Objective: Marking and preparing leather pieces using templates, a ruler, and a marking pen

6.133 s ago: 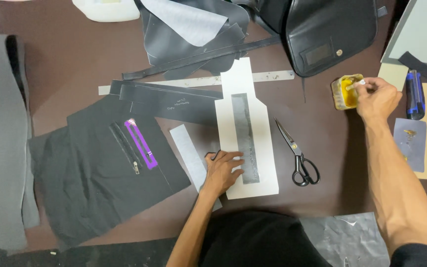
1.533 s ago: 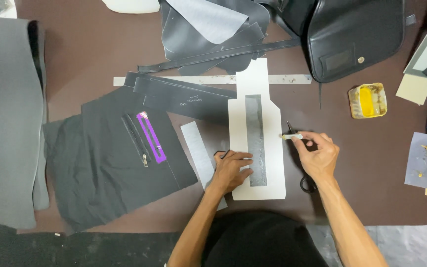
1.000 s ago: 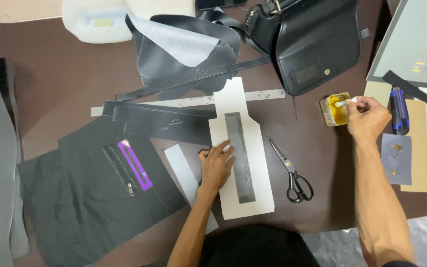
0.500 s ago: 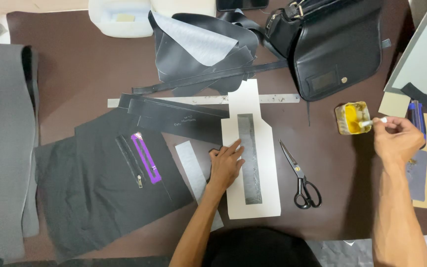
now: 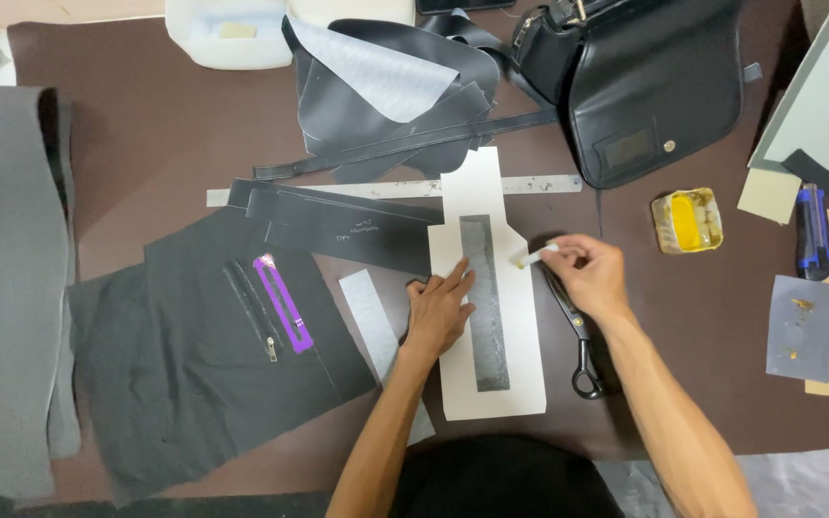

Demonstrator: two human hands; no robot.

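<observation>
White applicator stick (image 5: 537, 255) pinched in right-hand fingers (image 5: 568, 251); left hand (image 5: 439, 309) flat on card template (image 5: 520, 326).

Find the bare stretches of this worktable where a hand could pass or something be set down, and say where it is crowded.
Bare brown table lies between the grey fabric roll and the heap of leather pieces. Another patch sits between the scissors and the small grey sheet, below the yellow glue tin. It is crowded around the white template, where both hands work, and along the right edge.
</observation>
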